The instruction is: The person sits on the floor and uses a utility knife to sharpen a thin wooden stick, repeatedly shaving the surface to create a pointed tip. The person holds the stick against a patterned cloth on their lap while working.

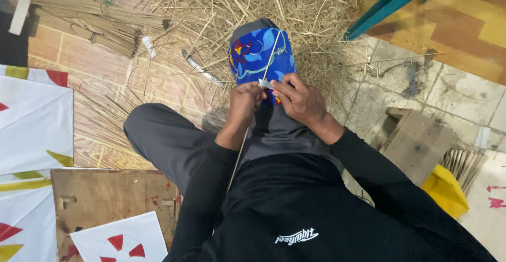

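Note:
My left hand [245,99] grips a thin bamboo stick [240,154] that runs from my lap up past my raised knee. My right hand [300,99] pinches a small flat blade [264,84] against the stick, just right of the left hand. Both hands rest on a blue patterned cloth [258,54] wrapped over the knee of my grey trousers [158,135]. The stick's upper end [273,48] crosses the cloth.
A heap of straw-like shavings [253,3] lies beyond the knee, and bundles of thin sticks [89,17] at upper left. White kite sheets [34,119] lie left, a wooden board [100,193] lower left, a wooden block [416,141] and yellow bag [445,188] right.

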